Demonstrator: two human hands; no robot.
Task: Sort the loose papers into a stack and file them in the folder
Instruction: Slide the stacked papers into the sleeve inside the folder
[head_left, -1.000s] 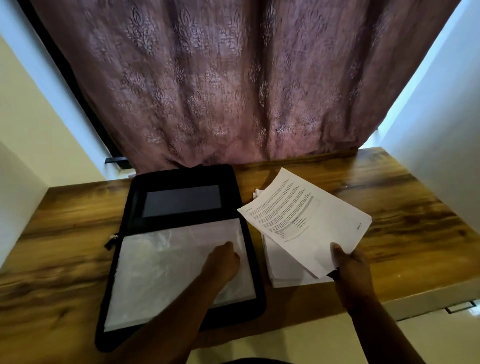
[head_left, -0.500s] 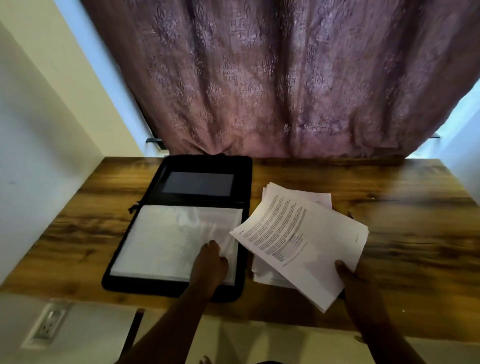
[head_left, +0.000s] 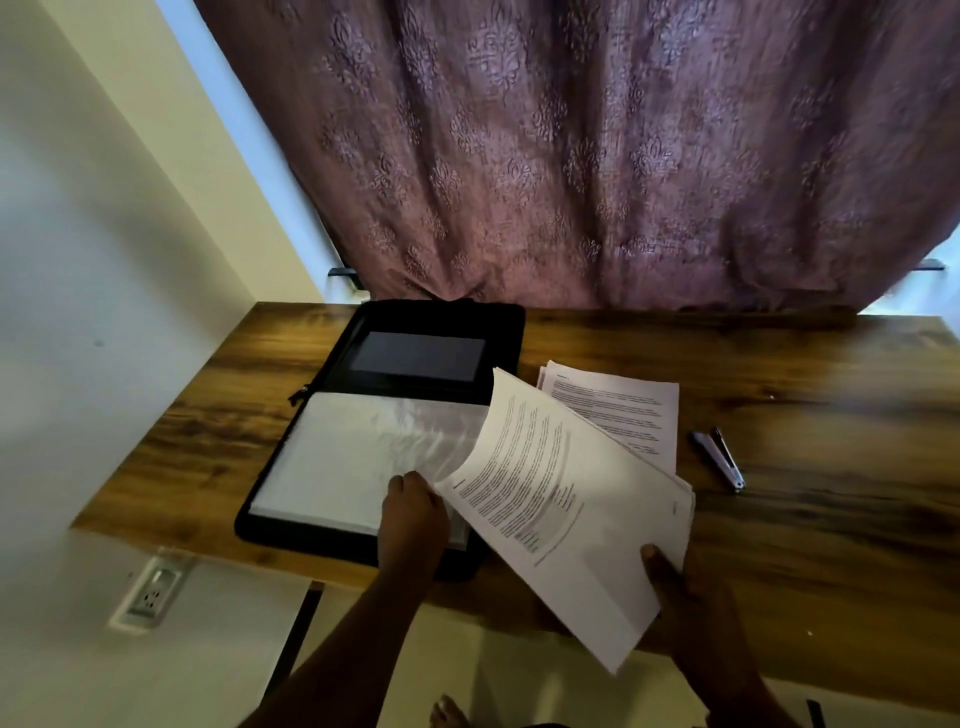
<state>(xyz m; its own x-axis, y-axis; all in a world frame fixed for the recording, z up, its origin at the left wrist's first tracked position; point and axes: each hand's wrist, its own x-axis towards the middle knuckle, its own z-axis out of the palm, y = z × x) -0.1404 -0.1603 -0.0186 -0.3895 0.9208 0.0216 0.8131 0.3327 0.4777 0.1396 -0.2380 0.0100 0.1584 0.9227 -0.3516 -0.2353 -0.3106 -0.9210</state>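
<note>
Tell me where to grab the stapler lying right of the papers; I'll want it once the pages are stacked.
Grip the stapler across its long sides near the middle, coming from above. It lies flat on the table, slanting away to the left, with bare wood on both sides, clear of the papers. The right hand is nearer but holds a sheaf.

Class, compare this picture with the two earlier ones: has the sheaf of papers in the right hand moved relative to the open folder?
Yes. The held papers have swung left: their leading edge now overlaps the black folder and its clear sleeve, having been just beside it.
</note>
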